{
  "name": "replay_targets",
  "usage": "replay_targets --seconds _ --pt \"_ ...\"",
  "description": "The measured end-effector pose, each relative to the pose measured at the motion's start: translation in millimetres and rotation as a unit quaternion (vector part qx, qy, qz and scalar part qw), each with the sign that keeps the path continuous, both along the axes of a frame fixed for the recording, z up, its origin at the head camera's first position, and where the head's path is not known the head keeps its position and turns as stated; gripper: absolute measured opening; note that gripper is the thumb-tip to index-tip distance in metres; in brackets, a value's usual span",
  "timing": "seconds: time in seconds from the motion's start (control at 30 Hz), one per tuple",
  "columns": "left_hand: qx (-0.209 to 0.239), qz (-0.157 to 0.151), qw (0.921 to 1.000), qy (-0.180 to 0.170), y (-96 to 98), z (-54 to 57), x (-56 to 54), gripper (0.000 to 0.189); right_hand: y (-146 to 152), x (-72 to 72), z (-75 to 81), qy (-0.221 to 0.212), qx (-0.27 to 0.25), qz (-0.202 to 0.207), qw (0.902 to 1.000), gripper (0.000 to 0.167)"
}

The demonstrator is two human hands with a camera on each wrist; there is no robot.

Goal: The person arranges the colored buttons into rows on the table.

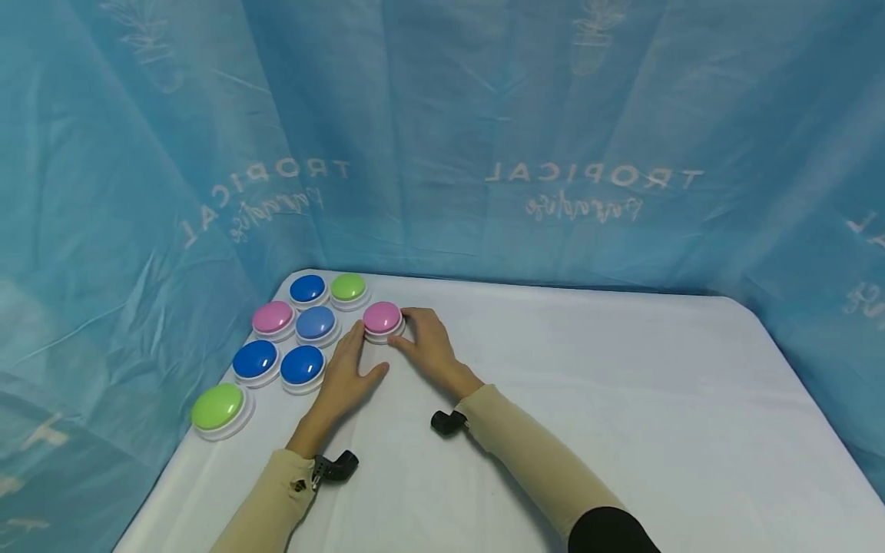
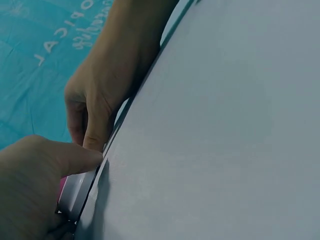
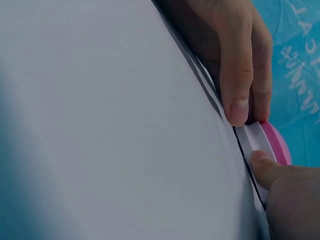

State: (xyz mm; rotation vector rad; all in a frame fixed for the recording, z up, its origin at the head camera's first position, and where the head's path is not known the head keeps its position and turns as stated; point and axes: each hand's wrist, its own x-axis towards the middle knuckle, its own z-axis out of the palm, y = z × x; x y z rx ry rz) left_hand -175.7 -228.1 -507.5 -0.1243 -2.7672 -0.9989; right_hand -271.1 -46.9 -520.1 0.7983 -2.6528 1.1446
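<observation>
A pink push button (image 1: 382, 316) with a white round base stands on the white table. My right hand (image 1: 432, 346) holds it from the right, with thumb and fingers against its base. In the right wrist view the right thumb (image 3: 265, 167) presses on the white side of the pink push button (image 3: 276, 142). On the opposite side my left hand (image 1: 344, 382) touches the base with its fingertips, its fingers mostly straight and its thumb spread away. The left wrist view shows little of the button behind the hands.
Several more push buttons cluster at the table's left: green (image 1: 348, 286), dark blue (image 1: 307, 288), light blue (image 1: 315, 322), pink (image 1: 273, 316), two more blue ones and a green one (image 1: 217, 405) near the left edge. A blue printed curtain (image 1: 442, 215) surrounds the white table (image 1: 622, 399).
</observation>
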Motion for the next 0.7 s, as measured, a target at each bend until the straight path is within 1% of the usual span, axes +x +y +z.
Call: replay_targets --seconds 0.07,0.13,0.23,0.37,0.5,0.63,0.7 --pt "-0.007 0.004 1.0000 -0.003 2.7 -0.3 -7.4 0.095 0 -4.5 1.2 -0.004 -0.002 -0.011 0.9999 0.063" --pt "-0.008 0.004 1.0000 -0.004 4.7 0.2 -12.2 0.095 1 -7.6 1.7 -0.005 0.000 -0.020 0.9998 0.063" --pt "-0.010 0.004 0.9999 -0.009 4.8 1.6 -14.1 0.095 0 -8.6 1.1 -0.008 0.005 -0.026 0.9996 0.064" --pt "-0.017 0.008 0.9997 -0.016 1.2 2.7 -12.1 0.095 -5 -7.2 -0.1 -0.006 0.007 -0.024 0.9997 0.064" --pt "-0.019 0.010 0.9997 -0.007 -1.6 0.8 -9.1 0.094 -8 -3.0 0.8 -0.002 0.012 -0.019 0.9998 0.063" --pt "-0.029 0.020 0.9993 0.012 -0.8 -2.6 -1.4 0.090 -7 9.4 1.7 0.014 0.026 -0.013 0.9995 0.063" --pt "-0.035 0.016 0.9989 0.027 1.5 -4.4 4.4 0.085 -3 18.6 1.6 0.026 0.037 -0.014 0.9989 0.062"
